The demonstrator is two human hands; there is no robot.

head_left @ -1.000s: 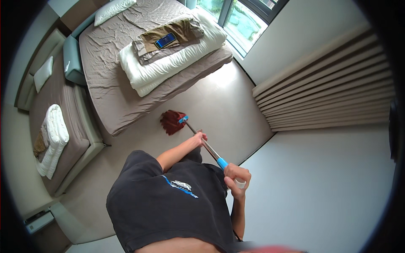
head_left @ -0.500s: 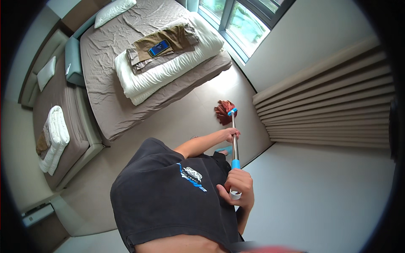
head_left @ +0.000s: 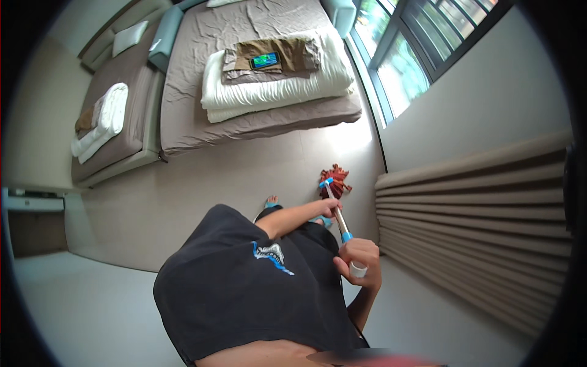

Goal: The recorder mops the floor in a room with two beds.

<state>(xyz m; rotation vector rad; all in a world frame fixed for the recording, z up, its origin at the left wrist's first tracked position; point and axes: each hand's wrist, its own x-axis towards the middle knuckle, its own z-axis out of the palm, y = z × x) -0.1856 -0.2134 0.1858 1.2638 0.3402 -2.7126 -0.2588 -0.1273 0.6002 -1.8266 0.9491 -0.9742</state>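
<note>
A mop with a metal pole, blue fittings and a reddish-brown strip head slants away from me. My left hand is closed round the middle of the pole, a short way above the mop head. Higher up, my right hand wraps the grip, with its white end cap showing below the fingers. The strips lie spread on the pale floor by the curtain, just beyond my right foot, which wears a blue slipper.
Ahead stands a bed with a folded white quilt, brown folded cloth and a phone on top. A smaller bed is at the left. Beige curtains hang at the right, near a window.
My view has turned to the right. The mop head has come nearer my feet, and its pole now leans leftward at the far end. Both hands have kept their hold.
</note>
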